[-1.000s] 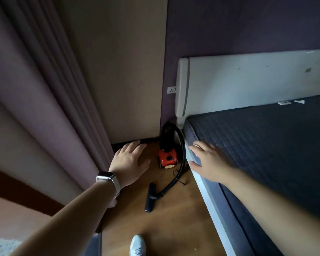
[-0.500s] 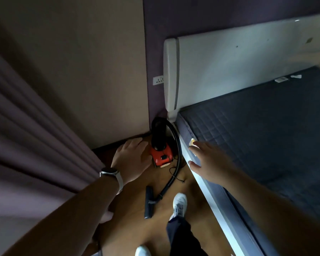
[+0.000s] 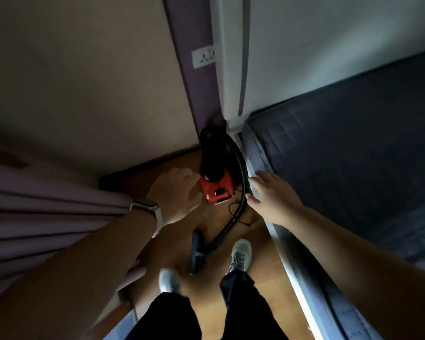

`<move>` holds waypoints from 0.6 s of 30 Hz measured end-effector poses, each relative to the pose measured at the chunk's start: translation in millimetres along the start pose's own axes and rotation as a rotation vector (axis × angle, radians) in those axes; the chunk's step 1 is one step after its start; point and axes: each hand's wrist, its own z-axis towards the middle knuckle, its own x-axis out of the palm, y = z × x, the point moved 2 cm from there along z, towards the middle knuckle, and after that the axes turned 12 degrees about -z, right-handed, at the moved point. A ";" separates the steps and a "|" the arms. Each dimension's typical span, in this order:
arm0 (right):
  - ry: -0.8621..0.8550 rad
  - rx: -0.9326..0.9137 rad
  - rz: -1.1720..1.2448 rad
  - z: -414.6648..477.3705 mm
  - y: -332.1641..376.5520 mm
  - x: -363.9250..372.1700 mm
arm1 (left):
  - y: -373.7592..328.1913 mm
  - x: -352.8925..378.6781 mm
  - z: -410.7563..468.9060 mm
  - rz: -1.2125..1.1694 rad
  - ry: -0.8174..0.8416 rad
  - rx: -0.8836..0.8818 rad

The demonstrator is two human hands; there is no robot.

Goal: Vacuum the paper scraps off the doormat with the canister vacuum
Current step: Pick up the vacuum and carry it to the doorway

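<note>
Well, both my hands hold nothing. My left hand [image 3: 174, 195] has loose fingers, just beside the red canister vacuum [image 3: 215, 188]. The vacuum stands on the wood floor [image 3: 263, 268] in the corner by the bed [image 3: 353, 155]. My right hand [image 3: 275, 200] is spread wide near the black hose [image 3: 242, 173]. I cannot tell if it touches the bed.

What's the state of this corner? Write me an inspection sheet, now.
Surface: wooden floor.
Job's things: red canister vacuum upright in the corner; hose curves to nozzle lying on floor; doormat, scraps not in view.
Clutter: nothing seen.
Hands: left hand open, beside vacuum; right hand open, over bed edge.
Cables: thin black cord loose by hose.
Surroundings: curtain, wall socket, headboard, mattress.
</note>
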 end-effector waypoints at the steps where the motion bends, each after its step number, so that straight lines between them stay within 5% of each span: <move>1: 0.010 0.019 0.002 11.8 -4.2 10.5 | 7.5 6.5 14.6 0.013 0.008 0.013; 18: 0.148 0.464 0.201 169.1 -42.6 291.4 | 165.9 251.7 220.8 -0.151 0.197 0.043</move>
